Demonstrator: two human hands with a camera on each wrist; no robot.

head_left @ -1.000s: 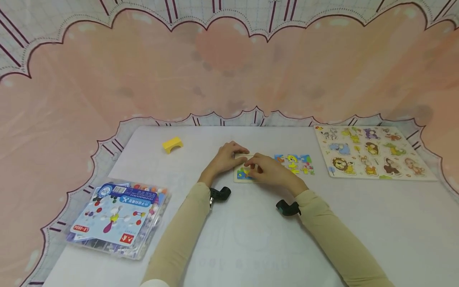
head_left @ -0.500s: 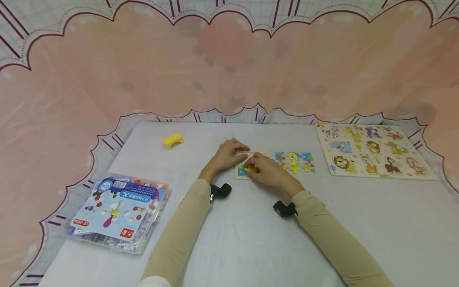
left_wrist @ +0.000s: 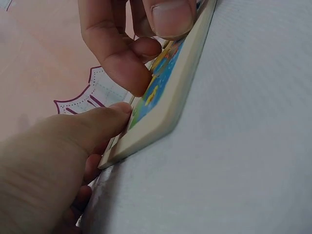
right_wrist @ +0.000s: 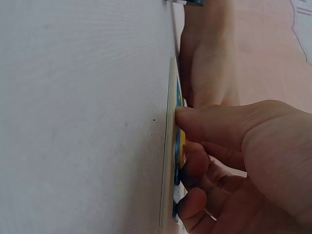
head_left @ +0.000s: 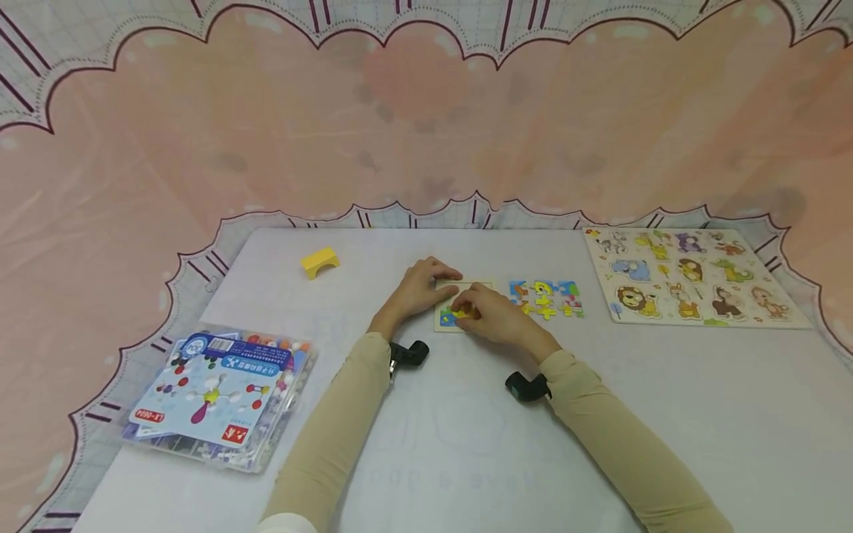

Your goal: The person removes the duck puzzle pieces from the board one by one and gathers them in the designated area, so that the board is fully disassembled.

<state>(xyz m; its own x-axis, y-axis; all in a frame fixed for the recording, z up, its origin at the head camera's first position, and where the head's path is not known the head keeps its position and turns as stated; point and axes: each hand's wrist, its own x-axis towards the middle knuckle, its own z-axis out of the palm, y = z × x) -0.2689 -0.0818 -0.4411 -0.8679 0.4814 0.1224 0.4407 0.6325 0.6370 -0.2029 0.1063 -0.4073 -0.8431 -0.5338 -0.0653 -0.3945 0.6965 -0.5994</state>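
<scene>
In the head view, my left hand holds the left side of a small wooden puzzle board. Its thumb lies over the board's rim in the left wrist view, with fingers along the outer side. Blue and yellow puzzle pieces sit inside the frame. Over the board's right part, my right hand pinches a yellow-and-blue puzzle piece between thumb and fingertips, low against the board. The fingers hide most of that piece. Just to the right lies a group of loose puzzle pieces, partly behind the right hand.
A larger animal puzzle board lies at the table's back right. At the back left stands a yellow arch block. A clear plastic case with a blue printed card on it lies left of the left forearm. Patterned cloth hangs behind the table.
My right hand has shifted slightly left and its fingers have drawn closer together over the board. The left hand keeps its hold. The head view has tilted a little.
</scene>
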